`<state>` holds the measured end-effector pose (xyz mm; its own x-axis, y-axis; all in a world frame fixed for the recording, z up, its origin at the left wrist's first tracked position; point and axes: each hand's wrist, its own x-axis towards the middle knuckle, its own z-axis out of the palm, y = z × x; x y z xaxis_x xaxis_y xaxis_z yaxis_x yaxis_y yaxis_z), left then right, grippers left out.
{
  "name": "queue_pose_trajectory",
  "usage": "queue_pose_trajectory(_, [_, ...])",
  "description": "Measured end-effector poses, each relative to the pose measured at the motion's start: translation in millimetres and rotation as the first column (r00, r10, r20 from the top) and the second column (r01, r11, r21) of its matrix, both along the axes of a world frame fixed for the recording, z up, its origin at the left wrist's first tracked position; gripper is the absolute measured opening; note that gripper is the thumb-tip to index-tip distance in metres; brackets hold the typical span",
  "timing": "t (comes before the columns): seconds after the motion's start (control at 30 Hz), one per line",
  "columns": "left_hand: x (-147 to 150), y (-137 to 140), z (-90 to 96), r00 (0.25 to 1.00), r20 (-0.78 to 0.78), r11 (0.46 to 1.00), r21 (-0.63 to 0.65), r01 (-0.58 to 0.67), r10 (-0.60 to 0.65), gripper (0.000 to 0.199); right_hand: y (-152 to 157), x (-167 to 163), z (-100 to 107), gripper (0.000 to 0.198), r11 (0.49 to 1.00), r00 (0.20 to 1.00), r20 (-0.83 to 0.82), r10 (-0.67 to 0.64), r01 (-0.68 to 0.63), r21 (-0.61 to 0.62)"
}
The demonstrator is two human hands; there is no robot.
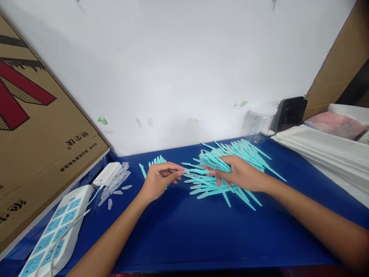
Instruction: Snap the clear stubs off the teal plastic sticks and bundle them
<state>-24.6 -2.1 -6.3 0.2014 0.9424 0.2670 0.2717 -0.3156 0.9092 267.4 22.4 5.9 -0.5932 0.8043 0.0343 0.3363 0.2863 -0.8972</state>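
Observation:
A small translucent cap [187, 171] is pinched between the thumb and fingers of my left hand [158, 180]. It sits at the tip of a slim turquoise plastic stick [198, 171], which looks like an eyebrow razor. My right hand [240, 173] grips that stick at its fingertips, with a bundle of similar turquoise sticks [215, 159] held in the same hand. Beneath and behind it spreads a loose pile of turquoise sticks [245, 152]. A smaller group of turquoise sticks [157, 160] lies behind my left hand, partly hidden by it.
Several loose translucent caps [115, 184] lie at left, beside a white box-shaped device [108, 174] and a power strip [60, 229] with cables. On the blue table [184, 234], a clear jar [261, 123] stands at back right, near stacked white sheets [325, 150]. Cardboard [54, 127] borders the left.

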Motion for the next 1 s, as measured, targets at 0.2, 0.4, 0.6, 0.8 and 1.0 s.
queue_pose_trajectory(0.2, [0,-2,-1.4,0.995,-0.081,0.998,0.021,-0.060,0.061,0.026,-4,-2,4,0.040,0.999,1.000,-0.015,0.022,-0.022,-0.032])
queue_pose_trajectory(0.4, [9,-7,-0.7,0.992,-0.119,0.999,0.015,-0.050,0.052,0.026,-10,-7,6,0.043,0.998,0.999,0.020,0.034,-0.033,-0.053])
queue_pose_trajectory(0.6, [19,-10,-9.6,0.997,-0.070,0.999,-0.031,0.027,-0.029,0.021,-15,-15,3,0.037,0.995,0.998,-0.044,0.033,-0.037,-0.092])
queue_pose_trajectory(0.8, [14,-8,2.0,0.987,-0.155,0.996,0.071,0.049,-0.037,0.020,-9,-10,1,0.038,0.998,0.999,-0.033,0.018,-0.020,-0.052])
queue_pose_trajectory(1.0, [-54,14,31.0,0.755,-0.553,0.909,0.393,-0.139,0.354,0.031,12,17,7,0.042,0.909,0.948,0.149,-0.281,0.213,0.359])
